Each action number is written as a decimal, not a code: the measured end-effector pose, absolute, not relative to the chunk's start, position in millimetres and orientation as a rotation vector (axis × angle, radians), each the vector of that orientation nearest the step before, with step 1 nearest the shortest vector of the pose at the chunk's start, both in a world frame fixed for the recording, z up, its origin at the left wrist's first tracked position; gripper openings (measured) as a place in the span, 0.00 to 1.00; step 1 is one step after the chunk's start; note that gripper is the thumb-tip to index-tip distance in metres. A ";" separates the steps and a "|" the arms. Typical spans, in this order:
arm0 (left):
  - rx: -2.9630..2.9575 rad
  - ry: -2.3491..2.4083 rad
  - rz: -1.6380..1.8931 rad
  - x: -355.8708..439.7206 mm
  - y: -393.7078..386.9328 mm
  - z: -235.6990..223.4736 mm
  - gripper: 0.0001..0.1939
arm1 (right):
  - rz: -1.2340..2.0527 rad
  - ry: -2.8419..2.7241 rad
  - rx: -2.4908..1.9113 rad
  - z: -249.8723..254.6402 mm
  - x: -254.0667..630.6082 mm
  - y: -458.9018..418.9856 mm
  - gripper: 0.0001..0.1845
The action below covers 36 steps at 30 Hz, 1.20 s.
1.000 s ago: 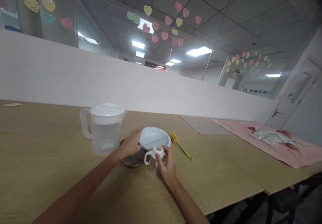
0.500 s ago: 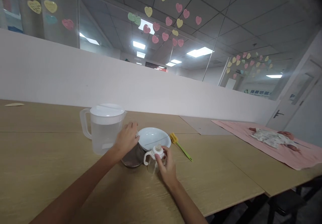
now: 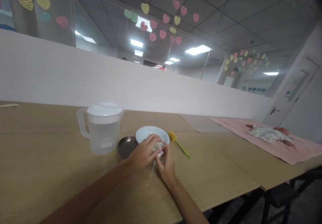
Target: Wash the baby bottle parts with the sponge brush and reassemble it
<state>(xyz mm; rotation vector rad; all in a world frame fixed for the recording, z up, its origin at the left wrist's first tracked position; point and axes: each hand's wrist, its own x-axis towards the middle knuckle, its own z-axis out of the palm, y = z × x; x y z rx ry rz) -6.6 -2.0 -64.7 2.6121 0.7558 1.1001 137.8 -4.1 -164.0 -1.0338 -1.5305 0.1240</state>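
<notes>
A clear baby bottle (image 3: 152, 166) with a white collar stands on the table in front of me. My right hand (image 3: 166, 165) is closed around its right side, thumb near the collar. My left hand (image 3: 144, 151) reaches over from the left, its fingers closed around a clear domed cap (image 3: 158, 145) at the bottle's top. Both hands cover much of the collar and the handles. Right behind them lies a white bowl (image 3: 151, 130), partly hidden. To its left is a dark round metal dish (image 3: 125, 146), near my left wrist.
A lidded clear pitcher (image 3: 104, 130) holding water stands at the left. A yellow sponge brush with a green handle (image 3: 182, 148) lies right of the bowl. Farther right, a clothed baby doll (image 3: 269, 135) rests on a pink cloth (image 3: 297, 155). A white wall (image 3: 138, 93) runs behind the table.
My left hand has come from beside the bowl, over the metal dish, to the bottle's top. The right hand still holds the bottle. The view has shifted slightly.
</notes>
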 end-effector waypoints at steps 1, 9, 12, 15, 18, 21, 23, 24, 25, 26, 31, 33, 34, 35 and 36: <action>2.570 0.764 1.149 -5.4 -1.4 -68.9 0.14 | 0.096 -1.547 -1.049 -163.3 138.1 -5.0 0.28; 2.375 0.733 1.385 5.2 0.3 -96.1 0.16 | -0.099 -1.645 -0.997 -160.6 138.0 -6.8 0.32; 2.356 0.740 1.419 6.7 0.0 -101.9 0.22 | -0.127 -1.661 -0.964 -158.8 136.9 -6.4 0.35; 2.331 0.754 1.439 8.1 0.9 -106.7 0.25 | -0.100 -1.646 -0.970 -157.9 135.3 -5.8 0.38; 2.330 0.726 1.453 8.7 3.3 -108.7 0.26 | -0.058 -1.620 -0.977 -159.3 134.0 -4.5 0.39; 2.350 0.687 1.477 8.4 5.6 -108.7 0.26 | -0.014 -1.607 -0.975 -161.8 133.5 -2.5 0.39; 2.358 0.684 1.483 8.2 6.5 -108.3 0.26 | 0.004 -1.597 -0.970 -163.0 133.3 -1.2 0.39; 2.359 0.687 1.485 8.2 6.6 -108.1 0.26 | 0.008 -1.593 -0.967 -163.4 133.2 -0.8 0.39; 2.360 0.693 1.486 8.1 6.5 -107.8 0.26 | 0.009 -1.589 -0.964 -163.5 133.0 -0.4 0.39; 2.360 0.699 1.484 8.2 6.2 -107.5 0.26 | 0.009 -1.585 -0.962 -163.5 132.8 -0.2 0.39; 2.347 0.751 1.456 8.7 3.2 -105.0 0.25 | 0.009 -1.571 -0.954 -162.0 131.6 -1.0 0.38; 2.340 0.771 1.445 9.1 2.3 -104.2 0.24 | 0.011 -1.572 -0.952 -161.1 131.2 -1.7 0.37; 2.339 0.776 1.437 9.3 1.9 -104.0 0.24 | 0.010 -1.571 -0.952 -160.7 131.1 -1.9 0.37; 2.339 0.780 1.430 9.5 1.8 -103.9 0.23 | 0.006 -1.569 -0.950 -160.3 130.9 -2.1 0.37; 2.338 0.783 1.425 9.6 1.7 -103.9 0.23 | 0.004 -1.569 -0.946 -160.0 130.8 -2.1 0.36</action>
